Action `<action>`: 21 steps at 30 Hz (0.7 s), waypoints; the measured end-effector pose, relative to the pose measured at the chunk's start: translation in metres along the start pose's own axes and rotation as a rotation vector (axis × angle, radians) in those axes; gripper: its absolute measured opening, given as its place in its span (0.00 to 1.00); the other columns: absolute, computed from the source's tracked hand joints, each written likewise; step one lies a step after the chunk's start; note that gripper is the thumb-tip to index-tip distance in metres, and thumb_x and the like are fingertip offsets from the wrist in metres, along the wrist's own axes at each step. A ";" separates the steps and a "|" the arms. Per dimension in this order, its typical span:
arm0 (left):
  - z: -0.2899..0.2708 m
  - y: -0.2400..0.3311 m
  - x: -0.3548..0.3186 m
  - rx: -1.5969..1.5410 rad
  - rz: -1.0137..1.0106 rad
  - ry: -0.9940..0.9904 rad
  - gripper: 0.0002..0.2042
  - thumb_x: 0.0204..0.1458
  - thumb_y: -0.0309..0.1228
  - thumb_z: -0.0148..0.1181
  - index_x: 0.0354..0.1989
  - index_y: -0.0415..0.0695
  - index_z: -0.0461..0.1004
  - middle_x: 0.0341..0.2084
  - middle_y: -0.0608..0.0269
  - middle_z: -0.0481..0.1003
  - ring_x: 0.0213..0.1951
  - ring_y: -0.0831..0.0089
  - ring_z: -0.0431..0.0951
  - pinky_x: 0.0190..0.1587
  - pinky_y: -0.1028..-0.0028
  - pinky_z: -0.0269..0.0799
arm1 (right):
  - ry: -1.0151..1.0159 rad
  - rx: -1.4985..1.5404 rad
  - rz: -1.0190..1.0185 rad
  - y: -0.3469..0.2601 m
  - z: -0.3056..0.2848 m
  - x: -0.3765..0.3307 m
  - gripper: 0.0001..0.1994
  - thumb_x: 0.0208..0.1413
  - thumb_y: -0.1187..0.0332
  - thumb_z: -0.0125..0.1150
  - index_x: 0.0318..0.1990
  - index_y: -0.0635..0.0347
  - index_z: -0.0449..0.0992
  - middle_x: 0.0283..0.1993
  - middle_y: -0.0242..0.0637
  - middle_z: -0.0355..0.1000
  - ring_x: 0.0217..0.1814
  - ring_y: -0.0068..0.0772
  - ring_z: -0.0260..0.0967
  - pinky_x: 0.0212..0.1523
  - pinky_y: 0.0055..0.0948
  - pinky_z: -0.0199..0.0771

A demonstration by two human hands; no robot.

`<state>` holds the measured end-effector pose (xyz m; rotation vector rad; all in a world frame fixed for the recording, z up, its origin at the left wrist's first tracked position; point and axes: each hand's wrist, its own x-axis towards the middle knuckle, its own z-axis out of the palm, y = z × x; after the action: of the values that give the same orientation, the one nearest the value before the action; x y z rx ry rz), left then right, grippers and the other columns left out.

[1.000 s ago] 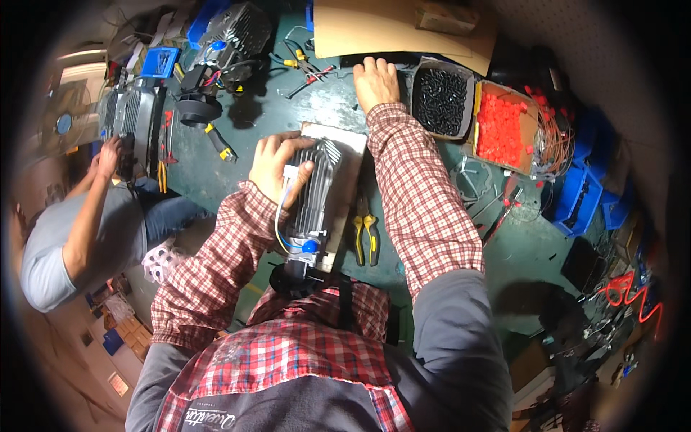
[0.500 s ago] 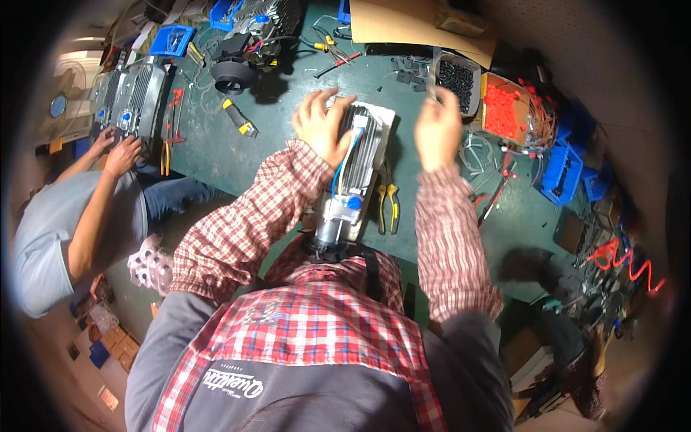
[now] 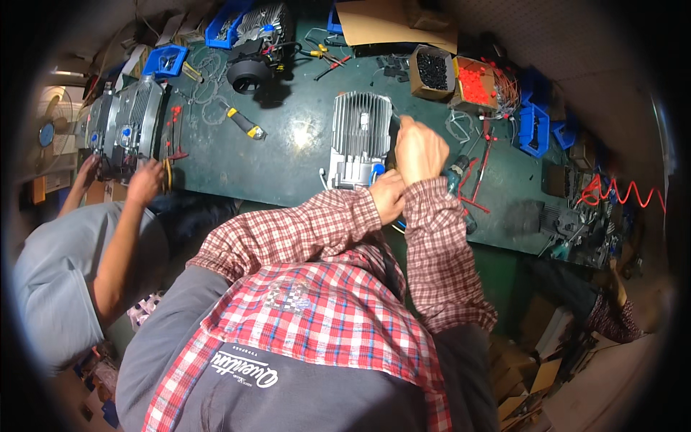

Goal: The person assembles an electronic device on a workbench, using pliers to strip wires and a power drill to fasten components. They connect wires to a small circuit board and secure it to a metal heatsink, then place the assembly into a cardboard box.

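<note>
A grey finned metal housing [image 3: 360,126] lies on the green bench before me, a round blue fitting [image 3: 378,169] near its close end. My left hand [image 3: 389,196] is closed beside that end, its fingertips close to the blue fitting. What it grips, if anything, is hidden. Just right of the housing, my right hand [image 3: 422,153] is closed around a thin metal tool [image 3: 396,115], of which only a narrow end shows past the fingers. Its kind cannot be made out.
Boxes of black parts [image 3: 432,72] and red parts [image 3: 475,83] stand at the far right, near a blue bin [image 3: 533,129]. A power drill [image 3: 456,174] lies right of my hand, beside red-handled tools. A yellow-black tool [image 3: 245,124] lies left. A co-worker [image 3: 68,266] handles similar housings.
My left hand has left the housing's far left side and come to its near right. My right hand has lowered toward the housing. The housing now shows its broad finned face.
</note>
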<state>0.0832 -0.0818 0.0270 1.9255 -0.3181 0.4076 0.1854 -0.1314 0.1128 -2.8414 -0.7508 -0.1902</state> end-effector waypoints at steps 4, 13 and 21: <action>-0.053 0.019 0.009 0.071 0.073 -0.061 0.09 0.48 0.23 0.57 0.39 0.41 0.75 0.36 0.57 0.75 0.42 0.58 0.74 0.47 0.60 0.68 | -0.021 -0.187 -0.326 -0.002 -0.008 0.030 0.07 0.47 0.73 0.55 0.22 0.57 0.79 0.23 0.43 0.76 0.26 0.38 0.76 0.29 0.35 0.74; -0.128 -0.084 0.069 0.417 -0.316 0.226 0.30 0.47 0.31 0.64 0.59 0.41 0.61 0.49 0.53 0.72 0.52 0.53 0.68 0.58 0.62 0.62 | -0.302 -0.220 -0.603 -0.018 -0.036 0.106 0.06 0.46 0.73 0.57 0.25 0.59 0.81 0.28 0.48 0.77 0.34 0.45 0.78 0.36 0.38 0.78; -0.127 -0.079 0.102 0.273 -0.587 -0.123 0.41 0.49 0.31 0.65 0.67 0.39 0.43 0.52 0.58 0.74 0.58 0.57 0.70 0.61 0.65 0.63 | -0.676 -0.301 -0.648 -0.048 -0.052 0.167 0.15 0.38 0.78 0.64 0.38 0.58 0.82 0.39 0.46 0.78 0.45 0.44 0.77 0.41 0.39 0.77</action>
<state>0.1905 0.0624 0.0489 2.2024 0.2402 -0.0623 0.3018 -0.0231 0.1993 -2.8043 -1.9034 0.6555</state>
